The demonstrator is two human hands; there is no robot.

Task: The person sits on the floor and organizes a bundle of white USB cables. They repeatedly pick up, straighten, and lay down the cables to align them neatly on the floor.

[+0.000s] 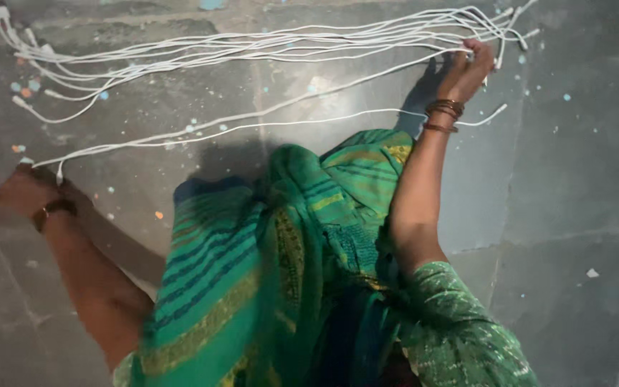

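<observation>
From the head camera, looking down, I see a person bent over a grey stone floor. A green cloth with gold and blue stripes hangs down in the middle, between the two arms.

The right hand is stretched far out. Its fingers are curled around white cables where many of them come together. The hand holds them tight, pinching the bunch at that end. Brown bangles sit on the wrist just below the grip. A few small white plugs stick out just past the fingers.

From that grip, the cables run long across the floor, spreading away toward the other hand's side. Most end in a loose fan of plugs far from the grip, near the top corner.

The left hand rests low on the floor, well apart from the right one. One long cable ends right beside its fingers, with a little plug touching or nearly touching them. The hand is blurry, so I cannot tell if it pinches the cable or just lies open next to it. A dark band is on that wrist.

Tiny coloured specks dot the floor around the cables.
</observation>
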